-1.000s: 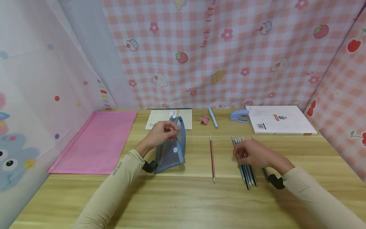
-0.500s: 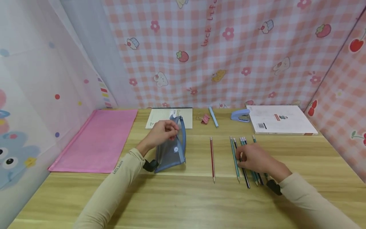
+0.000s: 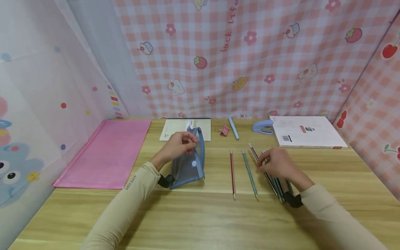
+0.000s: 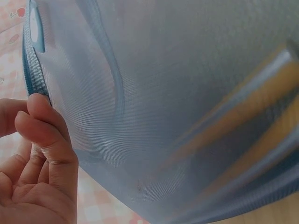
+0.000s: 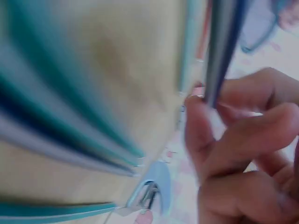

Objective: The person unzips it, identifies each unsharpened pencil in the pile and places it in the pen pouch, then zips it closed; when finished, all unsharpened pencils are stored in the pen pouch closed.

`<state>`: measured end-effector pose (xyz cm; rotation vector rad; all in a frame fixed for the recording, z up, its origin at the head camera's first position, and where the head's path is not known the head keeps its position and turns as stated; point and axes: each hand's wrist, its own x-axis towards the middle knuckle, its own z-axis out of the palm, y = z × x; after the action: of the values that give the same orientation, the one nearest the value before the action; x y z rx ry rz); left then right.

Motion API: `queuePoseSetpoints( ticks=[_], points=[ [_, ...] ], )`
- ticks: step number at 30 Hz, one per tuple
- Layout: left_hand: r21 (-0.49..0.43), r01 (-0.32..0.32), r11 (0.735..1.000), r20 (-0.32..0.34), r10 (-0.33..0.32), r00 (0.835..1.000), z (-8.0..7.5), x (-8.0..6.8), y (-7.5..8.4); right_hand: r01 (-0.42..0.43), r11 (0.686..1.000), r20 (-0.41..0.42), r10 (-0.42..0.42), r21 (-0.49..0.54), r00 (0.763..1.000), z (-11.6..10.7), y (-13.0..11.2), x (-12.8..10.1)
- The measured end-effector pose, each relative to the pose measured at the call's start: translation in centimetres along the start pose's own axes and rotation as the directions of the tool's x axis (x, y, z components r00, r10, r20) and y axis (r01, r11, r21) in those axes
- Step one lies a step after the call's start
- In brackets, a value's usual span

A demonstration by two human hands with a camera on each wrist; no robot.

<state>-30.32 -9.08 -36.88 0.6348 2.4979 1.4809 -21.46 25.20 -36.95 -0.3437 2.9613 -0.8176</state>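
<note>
My left hand (image 3: 179,144) pinches the top edge of a blue mesh pencil case (image 3: 188,166) and holds it upright on the wooden desk (image 3: 200,215). In the left wrist view the mesh case (image 4: 177,102) fills the frame, with my fingers (image 4: 44,123) on its zip edge. My right hand (image 3: 276,165) pinches a dark pencil (image 3: 253,152) that slants up and left off a bunch of pencils (image 3: 279,189). The right wrist view, blurred, shows that dark pencil (image 5: 223,46) between my fingertips (image 5: 198,121). A red pencil (image 3: 232,173) and a teal pencil (image 3: 249,173) lie apart, side by side.
A pink folder (image 3: 106,152) lies at the left. Along the back are a notebook (image 3: 175,129), a pink binder clip (image 3: 223,131), a light blue pen (image 3: 232,127), a blue stapler (image 3: 261,127) and a white book (image 3: 307,131). Fabric walls close in three sides.
My right hand has slid one teal pencil left, next to the red one, then taken up a dark pencil from the bunch. My left hand and the case have stayed put.
</note>
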Motion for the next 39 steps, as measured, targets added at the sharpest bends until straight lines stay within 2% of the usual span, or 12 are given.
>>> queuePoseSetpoints(
  ticks=[2, 3, 5, 8, 11, 14, 22, 25, 29, 35, 37, 39],
  points=[
    [0.001, -0.002, 1.000, 0.001, 0.002, 1.000, 0.1, 0.0, 0.0, -0.041, 0.987, 0.017, 0.038, 0.157, 0.999, -0.4, -0.6, 0.5],
    [0.004, -0.006, 1.000, 0.001, 0.006, 1.000, 0.1, 0.0, 0.1, -0.063, 0.967, 0.037, 0.056, 0.248, 0.998, -0.4, -1.1, 0.9],
    [0.010, -0.012, 1.000, -0.001, 0.012, 1.000, 0.1, 0.0, 0.1, -0.096, 0.911, 0.075, 0.071, 0.401, 0.995, -0.1, -2.3, 1.9],
    [0.018, -0.017, 1.000, -0.005, 0.017, 1.000, 0.0, 0.0, 0.2, -0.123, 0.801, 0.117, 0.067, 0.586, 0.991, 1.5, -4.4, 4.0],
    [0.003, -0.015, 1.000, 0.005, 0.015, 1.000, 0.2, 0.0, 0.3, -0.151, 0.712, 0.150, 0.064, 0.686, 0.987, 3.4, -6.3, 6.0],
    [-0.019, -0.016, 1.000, 0.013, 0.016, 1.000, 0.5, 0.1, 0.4, -0.164, 0.668, 0.164, 0.064, 0.726, 0.984, 4.9, -7.9, 7.6],
    [-0.028, -0.045, 0.999, -0.001, 0.045, 0.999, 1.0, 0.3, 0.6, -0.152, 0.646, 0.132, 0.079, 0.748, 0.988, 6.4, -9.6, 9.2],
    [-0.034, -0.050, 0.998, -0.002, 0.050, 0.999, 0.9, 0.3, 0.7, -0.155, 0.656, 0.115, 0.103, 0.739, 0.988, 6.7, -9.8, 9.5],
    [-0.047, -0.043, 0.998, -0.004, 0.043, 0.999, 0.7, 0.1, 1.0, -0.148, 0.690, 0.078, 0.131, 0.709, 0.988, 6.9, -10.0, 9.7],
    [-0.068, -0.032, 0.997, -0.004, 0.032, 0.999, 0.7, 0.0, 1.4, -0.123, 0.687, -0.001, 0.177, 0.717, 0.984, 7.2, -10.4, 9.8],
    [-0.074, -0.034, 0.997, 0.000, 0.034, 0.999, 0.8, 0.1, 1.3, -0.112, 0.706, -0.022, 0.178, 0.699, 0.984, 7.4, -10.7, 9.9],
    [-0.080, -0.035, 0.996, 0.001, 0.035, 0.999, 0.9, 0.1, 1.3, -0.087, 0.763, -0.051, 0.156, 0.641, 0.986, 7.5, -10.9, 9.8]
  ],
)
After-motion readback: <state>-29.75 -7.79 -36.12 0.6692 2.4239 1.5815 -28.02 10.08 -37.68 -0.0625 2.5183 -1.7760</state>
